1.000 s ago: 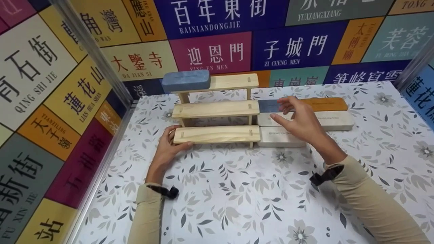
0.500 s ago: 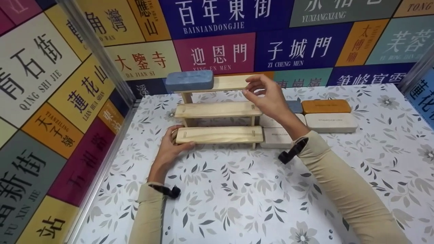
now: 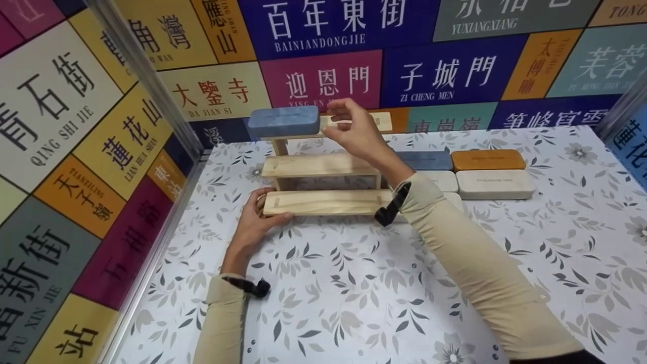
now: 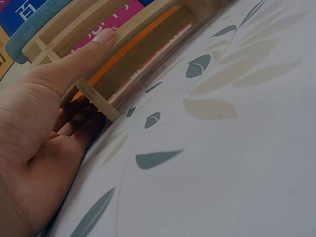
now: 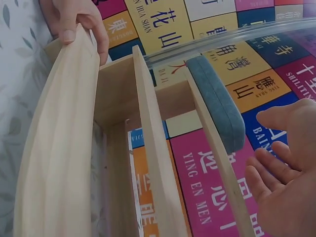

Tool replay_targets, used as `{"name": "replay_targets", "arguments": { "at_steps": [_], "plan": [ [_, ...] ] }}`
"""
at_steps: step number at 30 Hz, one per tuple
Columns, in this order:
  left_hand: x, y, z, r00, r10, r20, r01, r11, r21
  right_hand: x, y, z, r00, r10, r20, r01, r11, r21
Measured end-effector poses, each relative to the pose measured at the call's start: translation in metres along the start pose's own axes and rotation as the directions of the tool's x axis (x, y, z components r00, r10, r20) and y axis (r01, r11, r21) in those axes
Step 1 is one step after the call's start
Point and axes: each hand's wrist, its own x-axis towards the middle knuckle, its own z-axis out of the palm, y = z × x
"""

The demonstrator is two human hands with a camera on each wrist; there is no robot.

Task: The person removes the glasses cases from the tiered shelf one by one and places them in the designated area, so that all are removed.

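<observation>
A three-tier wooden display rack [image 3: 328,202] stands on the table. My left hand [image 3: 252,215] grips the left end of its lowest tier; in the left wrist view the thumb [image 4: 81,59] lies over the board and the fingers curl by the leg. On the top tier's left half rests a blue rounded case [image 3: 284,120], overhanging the end slightly. My right hand [image 3: 356,129] is just right of that case, above the same tier, holding nothing. In the right wrist view its loosely bent fingers are apart from the blue case [image 5: 216,101].
Right of the rack lie another blue case [image 3: 424,160], an orange case [image 3: 489,159] and a white case [image 3: 495,184]. More white cases are partly hidden by the right arm. A panel wall with printed signs [image 3: 321,78] rises behind the rack.
My right hand has moved left from above the cases beside the rack to the blue case on the top tier. My left hand has kept its grip on the rack.
</observation>
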Motion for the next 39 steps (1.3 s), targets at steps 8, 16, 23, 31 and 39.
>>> {"name": "replay_targets", "arguments": {
  "at_steps": [8,16,23,31,39],
  "plan": [
    [0.0,0.0,0.0,1.0,-0.009,0.001,0.009,1.0,0.007,0.015,-0.004,0.023,0.999,0.043,0.023,-0.041,0.996,-0.076],
    [0.0,0.001,-0.001,1.0,-0.004,0.009,0.004,1.0,-0.001,0.025,-0.003,0.037,0.989,0.136,-0.05,-0.141,0.983,-0.114],
    [0.001,-0.001,-0.001,1.0,-0.003,0.014,0.003,1.0,0.006,0.029,-0.006,0.044,0.975,0.216,-0.051,-0.222,0.943,-0.248],
    [0.001,-0.002,-0.001,1.0,0.004,0.015,-0.004,1.0,-0.005,0.032,-0.005,0.047,0.977,0.193,-0.09,-0.212,0.929,-0.303],
    [0.001,0.0,0.0,1.0,0.001,0.009,-0.001,1.0,0.0,0.032,-0.006,0.045,0.977,0.2,-0.074,-0.213,0.922,-0.325]
  ]
}}
